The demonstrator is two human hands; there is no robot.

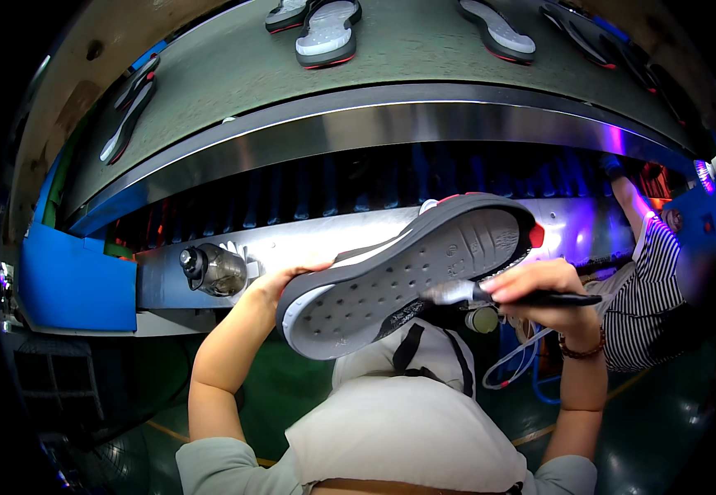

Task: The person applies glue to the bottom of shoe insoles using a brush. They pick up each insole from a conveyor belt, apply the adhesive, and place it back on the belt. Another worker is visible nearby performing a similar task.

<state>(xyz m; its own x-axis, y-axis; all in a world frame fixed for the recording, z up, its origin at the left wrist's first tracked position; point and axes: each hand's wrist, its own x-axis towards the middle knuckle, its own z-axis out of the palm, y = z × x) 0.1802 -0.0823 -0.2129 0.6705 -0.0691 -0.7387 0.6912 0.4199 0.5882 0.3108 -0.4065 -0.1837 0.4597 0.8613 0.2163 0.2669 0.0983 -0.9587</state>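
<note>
R hand (544,289): fingers clamped on a dark-handled brush (457,291), wrist bent inward
L hand (282,278): gripping the sole (391,285) by its L end, elbow bent
Sole underside: up in front of torso, grey, dimpled, dark rim, red bit @ R end
Ledge (292,238): shiny metal, partly blocked by sole, clear bottle (222,272) on L
Belt (416,54): greenish, w/ more soles (327,35)

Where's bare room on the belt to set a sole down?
On the green conveyor belt: between the two left black-and-white soles and the two middle grey-topped soles, and between those and the single black-edged sole to their right. Crowded: the belt's right end, where dark red-tipped soles bunch. The large grey held sole hides part of the metal ledge.
</note>
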